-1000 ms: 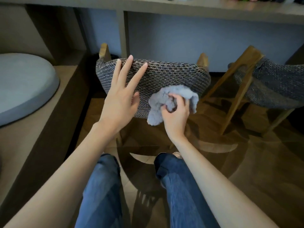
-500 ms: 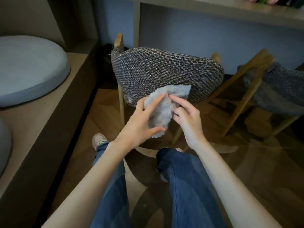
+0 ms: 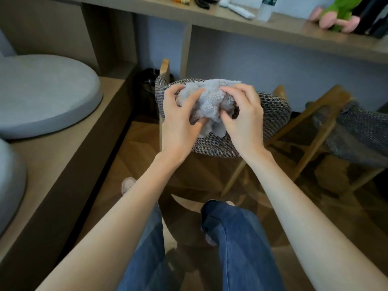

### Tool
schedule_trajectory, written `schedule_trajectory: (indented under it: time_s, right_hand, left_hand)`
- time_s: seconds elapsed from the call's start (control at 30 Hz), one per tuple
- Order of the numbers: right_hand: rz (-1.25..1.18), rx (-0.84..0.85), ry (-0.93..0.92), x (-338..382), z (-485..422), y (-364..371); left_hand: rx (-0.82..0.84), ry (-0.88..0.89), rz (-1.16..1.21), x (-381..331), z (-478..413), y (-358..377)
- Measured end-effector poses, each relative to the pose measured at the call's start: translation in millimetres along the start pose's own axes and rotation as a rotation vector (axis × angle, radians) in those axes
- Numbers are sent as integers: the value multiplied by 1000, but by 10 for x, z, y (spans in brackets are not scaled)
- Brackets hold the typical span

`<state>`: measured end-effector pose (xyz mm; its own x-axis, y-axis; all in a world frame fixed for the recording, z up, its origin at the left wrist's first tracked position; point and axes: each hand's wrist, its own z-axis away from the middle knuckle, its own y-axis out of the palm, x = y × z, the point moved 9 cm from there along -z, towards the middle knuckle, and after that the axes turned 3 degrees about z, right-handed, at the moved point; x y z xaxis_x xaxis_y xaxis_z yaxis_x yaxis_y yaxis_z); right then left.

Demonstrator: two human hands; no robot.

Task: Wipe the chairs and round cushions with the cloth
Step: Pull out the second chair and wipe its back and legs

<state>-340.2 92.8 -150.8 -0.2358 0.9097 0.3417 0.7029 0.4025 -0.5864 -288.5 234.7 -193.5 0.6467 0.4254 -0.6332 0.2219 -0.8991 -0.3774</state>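
A fluffy grey cloth [image 3: 206,101] is bunched up in front of the woven backrest of a wooden chair [image 3: 273,114]. My left hand [image 3: 180,120] grips the cloth from the left with curled fingers. My right hand [image 3: 243,116] pinches it from the right. A second woven chair [image 3: 361,131] stands tilted at the right. A round grey cushion [image 3: 42,91] lies on the low wooden platform [image 3: 69,156] at the left, and part of another cushion [image 3: 10,181] shows at the left edge.
A long wooden shelf [image 3: 273,28] runs above the chairs and carries a remote, a bottle and a green and pink plush toy [image 3: 340,15]. A dark bin [image 3: 147,91] sits behind the near chair. My legs in jeans stand on the wooden floor.
My left hand left the chair's backrest and joined my right hand on the cloth. Both hands then rose with the cloth toward the top of the backrest.
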Motion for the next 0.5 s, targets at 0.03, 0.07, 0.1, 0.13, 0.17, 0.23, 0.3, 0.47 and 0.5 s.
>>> schedule_trajectory:
  time_s: [0.03,0.07,0.1,0.13,0.17,0.23,0.3,0.47,0.5]
  right_hand:
    - [27,-27,-24,-5,-8,8]
    - [48,-58,-47,-8,-3,14]
    - [62,-87,-64,-23,22,27]
    - [69,-106,-76,-57,69,56]
    - [79,-104,-81,-114,137,106]
    - [120,-43,-72,-265,322,253]
    - [146,18,-32,-438,512,389]
    - [78,153,181,-856,805,777]
    - [87,199,229,-940,868,867]
  left_hand:
    - [-21,41,-71,-4,-6,30]
    - [-45,85,-117,-13,-10,55]
    - [-63,118,-139,-15,-13,75]
    - [-68,143,-149,-5,-8,102]
    - [-56,168,-156,19,14,142]
    - [22,210,-174,108,123,293]
    - [115,198,-189,250,266,472]
    - [282,106,-221,571,497,828]
    - [341,83,-233,648,558,914]
